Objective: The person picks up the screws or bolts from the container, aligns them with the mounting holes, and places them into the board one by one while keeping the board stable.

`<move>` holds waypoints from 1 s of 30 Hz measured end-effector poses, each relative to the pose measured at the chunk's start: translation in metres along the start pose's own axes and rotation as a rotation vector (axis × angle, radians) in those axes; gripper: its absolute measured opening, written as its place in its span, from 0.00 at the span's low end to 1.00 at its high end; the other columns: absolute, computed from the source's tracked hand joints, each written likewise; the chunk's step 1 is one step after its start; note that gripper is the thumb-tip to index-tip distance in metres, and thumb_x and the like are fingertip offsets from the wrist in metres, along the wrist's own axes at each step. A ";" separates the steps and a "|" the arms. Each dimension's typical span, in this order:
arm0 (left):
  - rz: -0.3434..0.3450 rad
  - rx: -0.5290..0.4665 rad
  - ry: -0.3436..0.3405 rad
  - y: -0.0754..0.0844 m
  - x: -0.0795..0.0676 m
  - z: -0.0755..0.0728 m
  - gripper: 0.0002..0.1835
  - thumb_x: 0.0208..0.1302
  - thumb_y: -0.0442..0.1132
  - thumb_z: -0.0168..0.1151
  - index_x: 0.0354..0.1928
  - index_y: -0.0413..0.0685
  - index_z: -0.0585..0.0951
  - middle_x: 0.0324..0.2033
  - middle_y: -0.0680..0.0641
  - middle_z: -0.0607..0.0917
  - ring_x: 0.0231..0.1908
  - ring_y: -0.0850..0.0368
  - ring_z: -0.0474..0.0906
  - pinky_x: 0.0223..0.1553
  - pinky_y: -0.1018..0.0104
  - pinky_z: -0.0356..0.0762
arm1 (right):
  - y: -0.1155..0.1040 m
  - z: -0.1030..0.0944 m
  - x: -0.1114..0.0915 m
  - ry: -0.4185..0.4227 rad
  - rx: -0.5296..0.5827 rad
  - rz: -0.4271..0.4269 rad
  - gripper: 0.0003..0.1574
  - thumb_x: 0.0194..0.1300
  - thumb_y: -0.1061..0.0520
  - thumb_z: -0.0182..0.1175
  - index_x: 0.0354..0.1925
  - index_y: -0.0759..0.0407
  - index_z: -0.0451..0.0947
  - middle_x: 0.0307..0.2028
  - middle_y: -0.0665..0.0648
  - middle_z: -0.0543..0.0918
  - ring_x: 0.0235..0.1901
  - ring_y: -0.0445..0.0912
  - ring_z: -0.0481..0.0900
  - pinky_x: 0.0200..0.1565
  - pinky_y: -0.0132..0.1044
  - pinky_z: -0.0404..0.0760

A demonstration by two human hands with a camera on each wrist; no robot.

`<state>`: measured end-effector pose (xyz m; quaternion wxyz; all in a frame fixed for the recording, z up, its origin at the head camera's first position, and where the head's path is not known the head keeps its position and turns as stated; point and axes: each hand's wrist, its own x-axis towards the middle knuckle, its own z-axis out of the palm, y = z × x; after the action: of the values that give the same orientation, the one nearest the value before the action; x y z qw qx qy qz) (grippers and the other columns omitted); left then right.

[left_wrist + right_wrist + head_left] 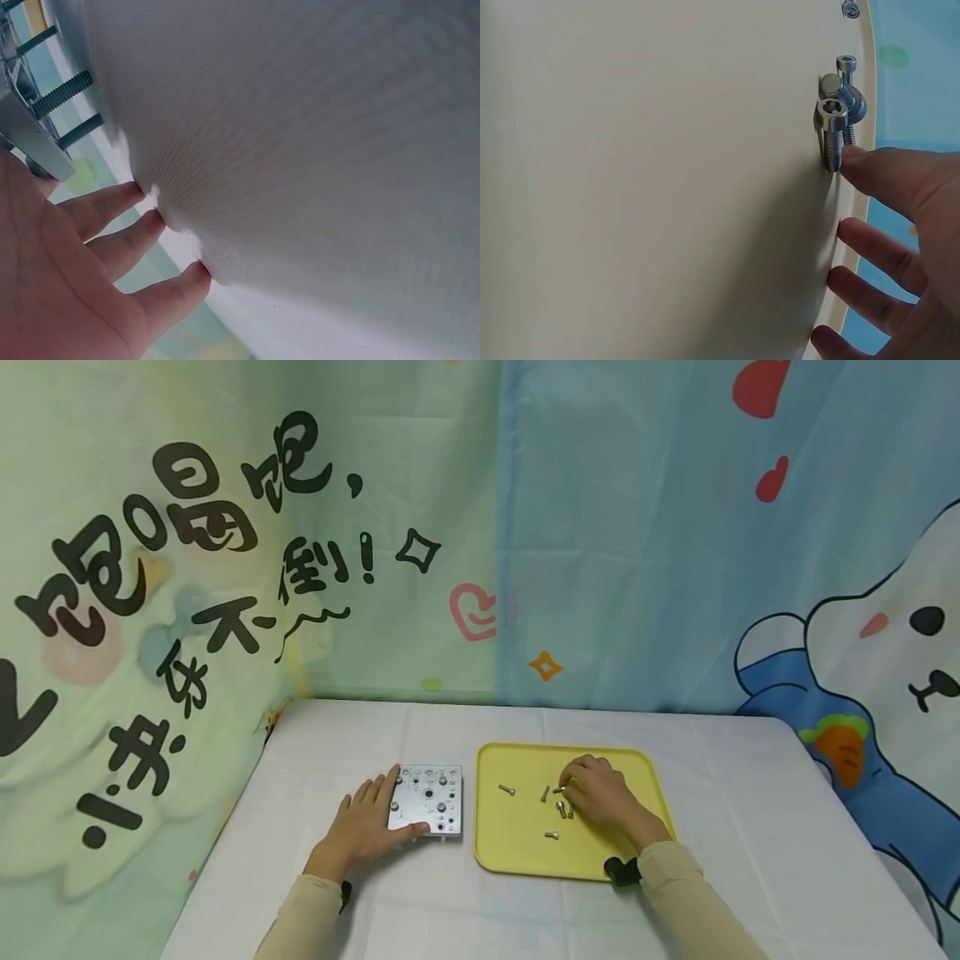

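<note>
A square silver metal plate (429,792) with several holes and screw heads stands on the white table. My left hand (371,823) steadies it, thumb along the front edge and index finger at the far left corner. In the left wrist view, screw shanks (63,93) stick out beneath the plate, and three fingers press the cloth. Over the yellow tray (510,853), my right hand (600,792) pinches a small silver screw (558,790) at its fingertips. The right index fingertip is hidden in the wrist view, where the thumb (889,172) is right against the screws (832,127).
More loose socket-head screws lie in the tray, one at the left (507,790) and one nearer the front (552,835). The tray has a low raised rim and is to the right of the plate. A printed curtain (615,568) hangs behind the table.
</note>
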<state>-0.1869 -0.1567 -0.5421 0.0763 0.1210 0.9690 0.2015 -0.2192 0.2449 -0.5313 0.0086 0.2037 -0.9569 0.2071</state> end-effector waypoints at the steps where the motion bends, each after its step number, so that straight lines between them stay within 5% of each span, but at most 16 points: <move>1: 0.001 0.002 0.000 0.000 0.000 0.000 0.62 0.54 0.80 0.54 0.80 0.48 0.49 0.73 0.33 0.61 0.72 0.34 0.56 0.67 0.31 0.52 | 0.000 0.000 0.000 0.000 0.002 0.001 0.03 0.68 0.58 0.65 0.40 0.55 0.81 0.52 0.62 0.78 0.53 0.64 0.72 0.48 0.66 0.71; 16: -0.020 0.019 -0.017 0.000 0.002 -0.001 0.63 0.53 0.81 0.54 0.80 0.49 0.49 0.73 0.34 0.61 0.72 0.35 0.56 0.67 0.32 0.52 | -0.031 -0.006 0.007 0.101 -0.003 -0.112 0.03 0.66 0.60 0.67 0.38 0.58 0.82 0.51 0.64 0.80 0.53 0.64 0.75 0.49 0.66 0.74; 30: -0.021 0.019 -0.013 -0.001 0.003 0.001 0.63 0.53 0.82 0.53 0.80 0.50 0.48 0.73 0.34 0.61 0.72 0.35 0.56 0.67 0.32 0.52 | -0.081 0.000 0.032 0.109 0.009 -0.215 0.04 0.65 0.58 0.69 0.36 0.55 0.82 0.50 0.60 0.81 0.53 0.59 0.76 0.51 0.62 0.74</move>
<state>-0.1898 -0.1564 -0.5432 0.0837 0.1128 0.9716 0.1906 -0.2172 0.1652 -0.4967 0.0819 0.2934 -0.9267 0.2199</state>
